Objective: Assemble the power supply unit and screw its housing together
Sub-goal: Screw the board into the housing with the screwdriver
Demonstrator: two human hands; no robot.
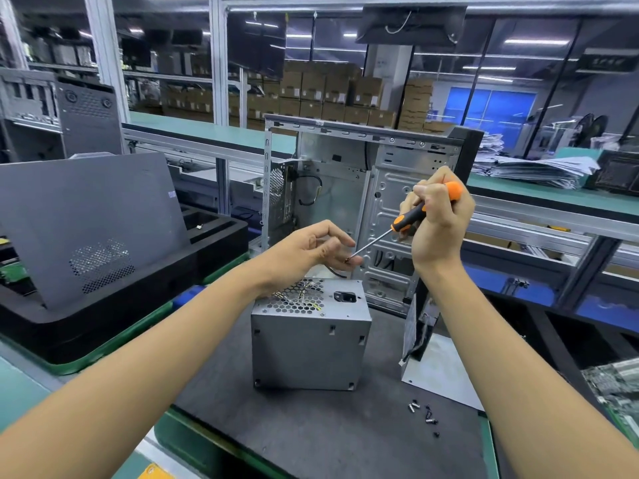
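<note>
PSU point(311, 340) upright mid-mat point(311, 426), case point(373, 209) behind, loose screws point(425, 414) near right edge. Right hand point(439, 216) grips screwdriver point(411, 217); left hand point(311, 250) pinches at its tip.

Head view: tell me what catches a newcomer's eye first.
The orange-handled screwdriver, gripped in the right hand, its tip meeting the left hand fingers. Below stands the grey power supply unit; behind it, the open computer case.
</note>
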